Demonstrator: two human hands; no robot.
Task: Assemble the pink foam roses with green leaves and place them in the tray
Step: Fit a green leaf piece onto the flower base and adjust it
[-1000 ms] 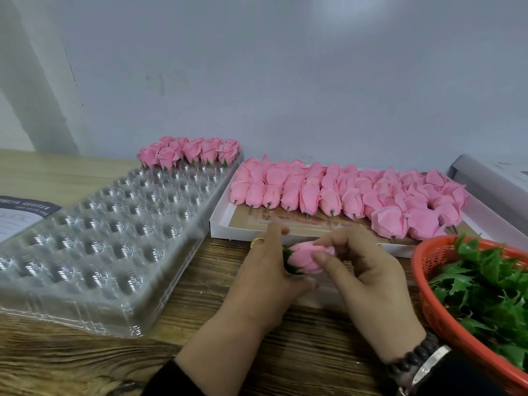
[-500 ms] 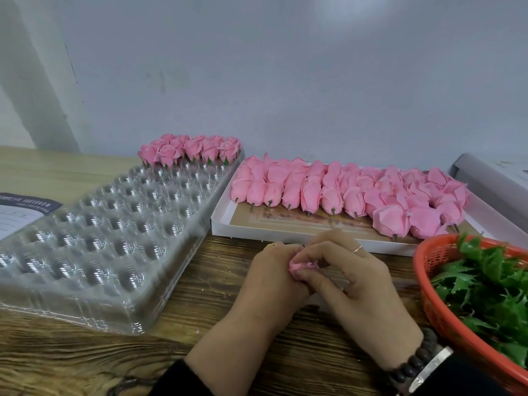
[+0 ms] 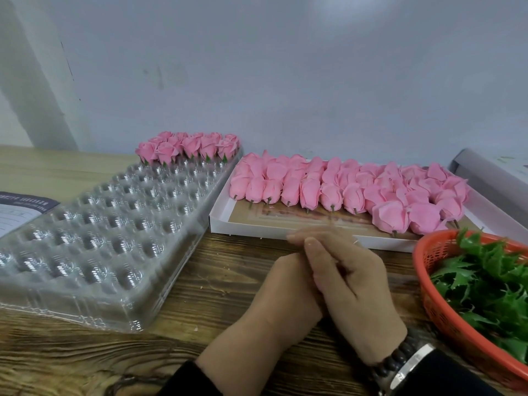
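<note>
The left hand (image 3: 288, 292) and the right hand (image 3: 351, 284) are pressed together on the tabletop (image 3: 217, 284), directly in front of the white box (image 3: 257, 225). One second earlier both hands pinched a pink rose bud with a green base, held in open view between the fingertips; half a second earlier only a sliver of pink showed; now the rose is fully hidden between the two palms. The right hand's fingers lie straight and flat across the left hand. Whether the left hand's grip is clenched on the rose or released cannot be told, since its fingers are covered. The judgement is that the leaf base is being pressed or rolled onto the bud, so this rose is near completion but not yet placed. Left of the white box sits the clear tray (image 3: 108, 235), with finished roses (image 3: 188, 145) filling only its far rows and the remaining cells empty. Inside the white box lie the unassembled roses (image 3: 343, 190). Right of the white box, the orange basket (image 3: 445, 307) holds the green leaves (image 3: 485, 278). Most of the task remains.
</note>
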